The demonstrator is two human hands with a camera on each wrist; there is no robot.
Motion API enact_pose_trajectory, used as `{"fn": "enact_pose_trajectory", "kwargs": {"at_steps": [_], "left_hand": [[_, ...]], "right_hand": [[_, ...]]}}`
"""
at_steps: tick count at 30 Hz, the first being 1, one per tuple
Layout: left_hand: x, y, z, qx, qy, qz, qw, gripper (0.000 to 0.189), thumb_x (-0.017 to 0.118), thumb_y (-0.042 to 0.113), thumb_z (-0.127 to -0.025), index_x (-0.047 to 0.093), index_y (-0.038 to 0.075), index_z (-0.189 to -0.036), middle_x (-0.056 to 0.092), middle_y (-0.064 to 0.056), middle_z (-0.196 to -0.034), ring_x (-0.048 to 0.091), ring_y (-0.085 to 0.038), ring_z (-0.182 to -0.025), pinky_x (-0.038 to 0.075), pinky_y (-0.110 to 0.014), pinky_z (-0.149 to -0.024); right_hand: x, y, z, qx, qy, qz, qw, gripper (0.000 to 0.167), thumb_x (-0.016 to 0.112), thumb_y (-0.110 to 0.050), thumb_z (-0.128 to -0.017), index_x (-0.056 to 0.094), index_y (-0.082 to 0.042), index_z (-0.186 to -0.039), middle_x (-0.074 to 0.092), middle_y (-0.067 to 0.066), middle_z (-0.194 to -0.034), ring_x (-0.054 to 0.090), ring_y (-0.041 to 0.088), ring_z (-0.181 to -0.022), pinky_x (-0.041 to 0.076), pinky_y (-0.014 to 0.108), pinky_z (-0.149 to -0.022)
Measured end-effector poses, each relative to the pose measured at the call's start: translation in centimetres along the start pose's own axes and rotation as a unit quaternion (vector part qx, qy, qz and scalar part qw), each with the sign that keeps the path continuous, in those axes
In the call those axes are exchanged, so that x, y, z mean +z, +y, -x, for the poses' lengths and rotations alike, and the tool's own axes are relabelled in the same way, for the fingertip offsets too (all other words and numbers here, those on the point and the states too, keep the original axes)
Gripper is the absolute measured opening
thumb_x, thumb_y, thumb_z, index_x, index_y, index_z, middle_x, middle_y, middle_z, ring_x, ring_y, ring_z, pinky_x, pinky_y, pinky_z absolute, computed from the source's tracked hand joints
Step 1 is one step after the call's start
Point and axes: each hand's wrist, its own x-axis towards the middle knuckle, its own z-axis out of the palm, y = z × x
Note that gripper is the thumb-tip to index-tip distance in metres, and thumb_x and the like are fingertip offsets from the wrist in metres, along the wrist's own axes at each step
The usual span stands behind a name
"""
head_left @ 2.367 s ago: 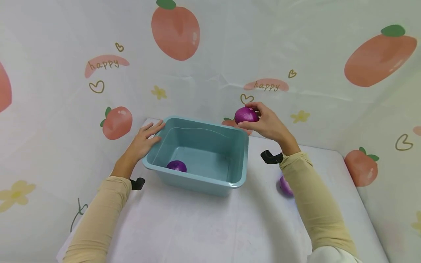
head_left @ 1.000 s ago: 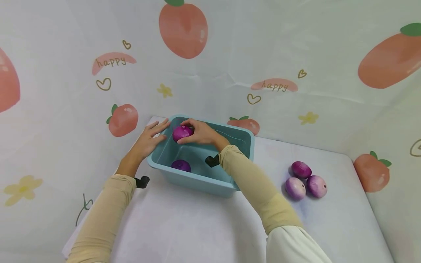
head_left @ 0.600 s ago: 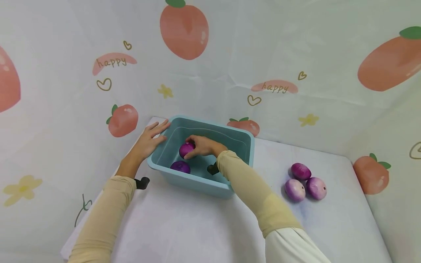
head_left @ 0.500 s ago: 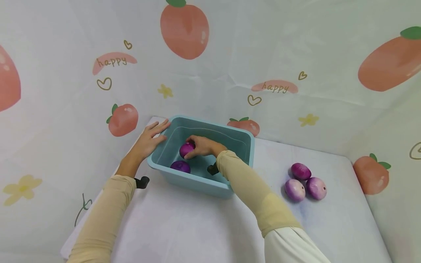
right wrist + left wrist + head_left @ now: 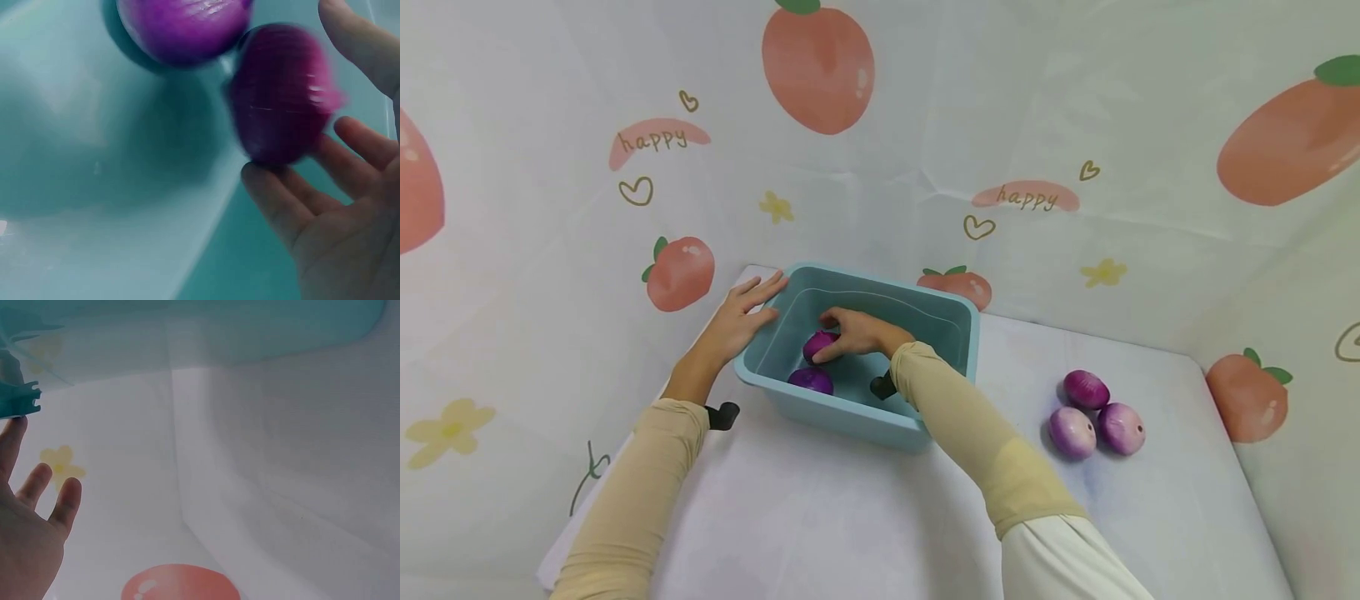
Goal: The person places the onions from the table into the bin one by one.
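A white-covered table (image 5: pixel 820 517) carries a teal tub (image 5: pixel 940 371) and three purple onions (image 5: pixel 1093 412) grouped to its right.

A white-covered table (image 5: pixel 820 533) stands against a white backdrop (image 5: pixel 1000 100) printed with peaches.

The tub (image 5: pixel 880 417) stands on the table (image 5: pixel 850 517), toward its far left corner. Two onions lie inside: the near onion (image 5: pixel 810 381) against the front wall, the far onion (image 5: pixel 817 343) just behind it. The left hand (image 5: pixel 739 321) rests on the tub's left rim. The right hand (image 5: pixel 853 332) is inside, touching the far onion. Three loose onions (image 5: pixel 1093 412) cluster on the table, right of the tub.
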Motion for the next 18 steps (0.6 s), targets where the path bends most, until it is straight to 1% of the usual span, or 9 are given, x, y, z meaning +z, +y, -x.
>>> {"fn": "enact_pose_trajectory", "kwargs": {"at_steps": [3,8,14,18], "left_hand": [[0.0,0.0,0.0,-0.005,0.000,0.000,1.0000,0.055,0.047,0.038,-0.104,0.032,0.043,-0.157,0.021,0.011,-0.171,0.007,-0.030,-0.162,0.016,-0.078,-0.118],[0.0,0.0,0.0,-0.003,0.001,0.002,1.0000,0.055,0.047,0.037,-0.104,0.033,0.043,-0.157,0.022,0.012,-0.170,0.006,-0.029,-0.162,0.015,-0.077,-0.119],[-0.1,0.0,0.0,0.001,0.000,0.003,1.0000,0.055,0.047,0.037,-0.105,0.033,0.041,-0.158,0.022,0.011,-0.171,0.007,-0.030,-0.162,0.015,-0.077,-0.119],[-0.1,0.0,0.1,0.003,-0.001,0.006,1.0000,0.055,0.047,0.038,-0.105,0.033,0.041,-0.158,0.022,0.009,-0.171,0.007,-0.031,-0.162,0.015,-0.078,-0.119]], "right_hand": [[0.0,0.1,-0.1,0.005,-0.016,-0.013,0.9998,0.087,0.078,-0.044,-0.087,0.037,-0.012,-0.156,0.045,0.011,-0.160,0.041,0.027,-0.150,0.034,0.044,-0.125],[-0.1,-0.1,0.0,0.012,-0.029,-0.020,0.9993,0.086,0.078,-0.044,-0.087,0.037,-0.013,-0.157,0.045,0.012,-0.160,0.041,0.027,-0.150,0.035,0.045,-0.125],[-0.7,-0.7,0.5,0.001,-0.019,-0.005,0.9998,0.083,0.075,-0.044,-0.089,0.038,-0.012,-0.156,0.045,0.011,-0.160,0.042,0.026,-0.150,0.036,0.043,-0.124],[-1.5,-1.5,1.0,-0.006,-0.007,0.001,1.0000,0.081,0.073,-0.048,-0.090,0.039,-0.014,-0.156,0.046,0.008,-0.159,0.044,0.024,-0.148,0.038,0.042,-0.122]]}}
